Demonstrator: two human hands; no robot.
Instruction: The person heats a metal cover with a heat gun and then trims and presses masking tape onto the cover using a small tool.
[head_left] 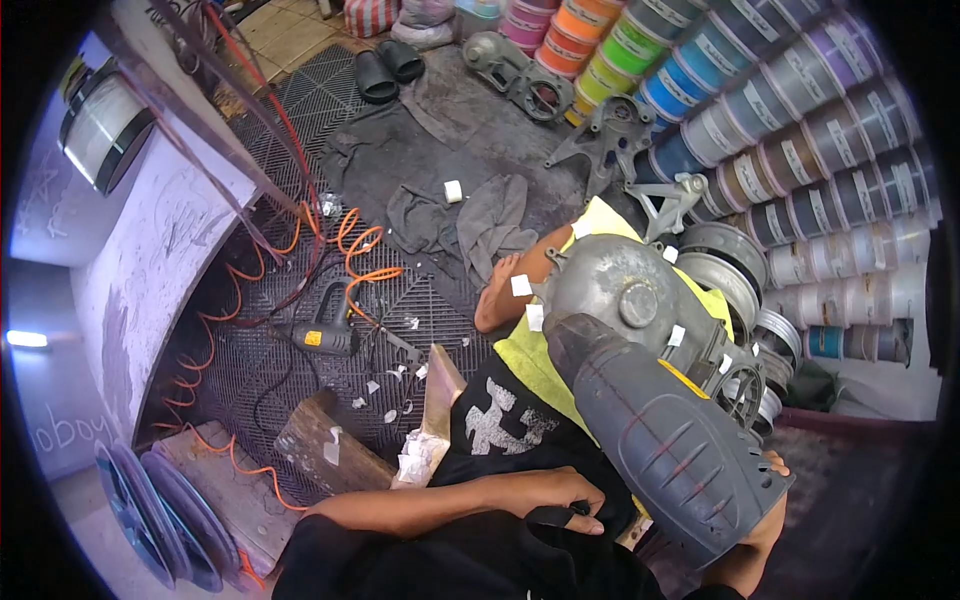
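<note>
One long, dark grey moulded cover (670,440) spans the space before you, its scuffed, plastic-looking shell rounded at the edges and marked by raised oval ribs, a thin reddish line and an orange label. Your right hand (768,505) is clamped on its near, broad end, fingertips curled over the corner, so the cover stretches away from that hand, up and to the left. Your left hand (572,497) lies to the left of the cover and apart from it, fingers bent inward against black fabric; you cannot tell whether they grip it. Past the cover's narrow end sits a dull grey, domed metal casing (600,275) with a round boss and small white tags; the cover overlaps it in view, though contact is unclear. Underneath the casing, a bright yellow, soft cloth (535,368) drapes over your lap, beside black shorts (490,425) with a speckled white print. Farther left, a springy orange coiled hose (375,275) and a dark, pistol-shaped tool (325,343) with a yellow label rest on a black, ridged floor mat (440,300).
</note>
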